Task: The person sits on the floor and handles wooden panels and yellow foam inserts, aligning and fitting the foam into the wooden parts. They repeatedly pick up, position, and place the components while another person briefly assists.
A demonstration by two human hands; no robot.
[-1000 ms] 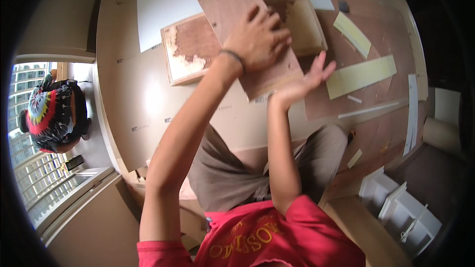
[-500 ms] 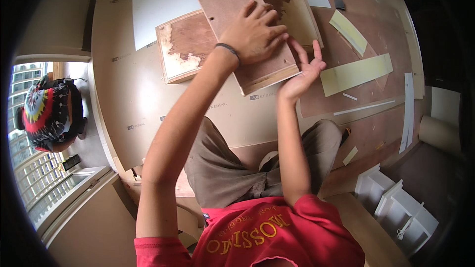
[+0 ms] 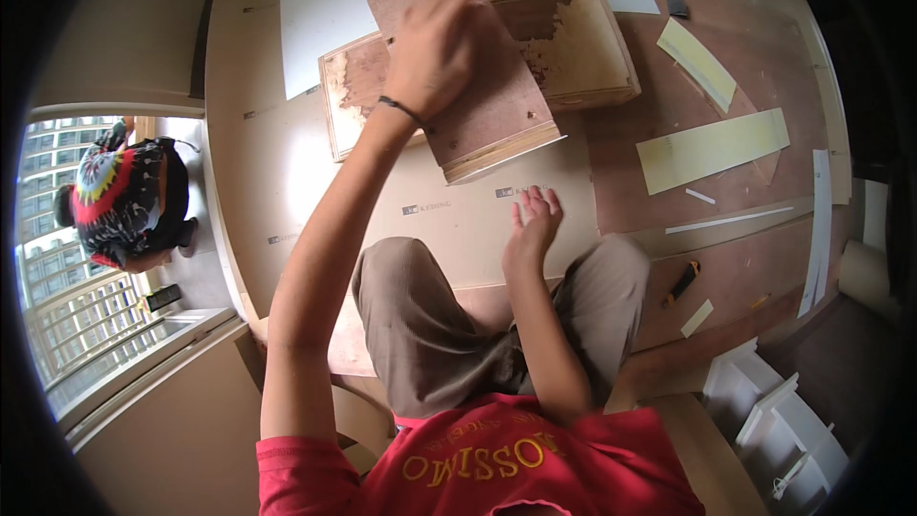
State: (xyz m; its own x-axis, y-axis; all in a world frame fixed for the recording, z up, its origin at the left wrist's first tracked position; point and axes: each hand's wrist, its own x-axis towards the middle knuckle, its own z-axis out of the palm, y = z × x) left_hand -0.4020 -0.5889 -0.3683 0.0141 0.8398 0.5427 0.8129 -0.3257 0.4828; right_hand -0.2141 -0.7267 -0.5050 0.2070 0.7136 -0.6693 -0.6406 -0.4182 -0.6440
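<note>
A long reddish-brown plywood piece (image 3: 506, 86) with a layered end edge and a thin white underside lies slantwise across a shallow wooden box or panel (image 3: 592, 43). That lower piece has patchy brown and cream stains. My left hand (image 3: 435, 48), a dark band on its wrist, rests over the plywood's left side with fingers stretched and slightly blurred. Below the plywood's near end, apart from it, my right hand (image 3: 532, 229) hangs in the air, fingers up and loosely bent, holding nothing.
Pale yellow strips (image 3: 712, 148), thin white strips (image 3: 731, 220) and an orange-and-black utility knife (image 3: 682, 284) lie on the right. White sheets (image 3: 325, 10) lie at the back. At the left, another person (image 3: 129, 191) is by the window; white box-like parts (image 3: 778, 420) stand lower right.
My right hand has left the plywood's near right corner and moved down toward me. My left hand has shifted up and left along the plywood. The view has shifted slightly.
</note>
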